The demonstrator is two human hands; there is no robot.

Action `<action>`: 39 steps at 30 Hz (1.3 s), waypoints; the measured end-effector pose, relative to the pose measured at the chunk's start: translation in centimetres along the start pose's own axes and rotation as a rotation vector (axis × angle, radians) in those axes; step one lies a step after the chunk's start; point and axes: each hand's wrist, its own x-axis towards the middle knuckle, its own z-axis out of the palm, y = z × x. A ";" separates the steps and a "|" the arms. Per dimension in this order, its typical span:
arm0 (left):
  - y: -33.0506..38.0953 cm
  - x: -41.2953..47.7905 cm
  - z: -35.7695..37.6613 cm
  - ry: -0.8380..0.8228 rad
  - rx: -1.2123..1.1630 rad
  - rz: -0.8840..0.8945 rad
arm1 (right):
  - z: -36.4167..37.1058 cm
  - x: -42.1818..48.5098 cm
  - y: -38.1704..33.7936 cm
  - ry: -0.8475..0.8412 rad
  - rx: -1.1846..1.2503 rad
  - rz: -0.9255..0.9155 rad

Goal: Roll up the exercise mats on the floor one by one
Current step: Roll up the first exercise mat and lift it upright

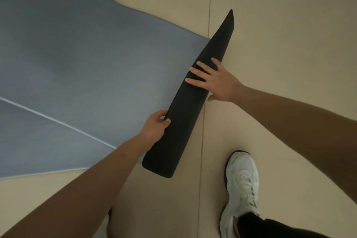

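**A:** What does the mat look like?

**B:** The mat (87, 63) is blue-grey on top and black underneath, and lies flat on the beige floor (280, 25). Its end forms a slim black roll (185, 114) that runs diagonally under both hands and tapers to a point beyond the right hand.

**A:** And the hands?

**B:** The left hand (156, 127) grips the roll, with its fingers curled at the inner edge and its thumb on top. The right hand (214, 81), farther along the roll, lies flat on it with its fingers straight and spread. Its thumb sits off the roll's outer side, down by the floor.

**A:** Where is the unrolled part?

**B:** It spreads out from the fingertip side of both hands.

**A:** Anything else nearby?

**B:** Beside the left forearm, a pale edge line marks off a 2nd mat (38, 150), also blue-grey. I cannot tell whether the 2 overlap or just touch. A white shoe (241, 189) stands under the right forearm, apart from the roll. 1 floor seam (201, 150) runs between the shoe and the roll's blunt end
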 end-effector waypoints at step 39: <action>-15.0 -21.0 -16.3 0.263 1.281 0.381 | -16.9 -3.1 -24.5 -0.125 0.445 -0.052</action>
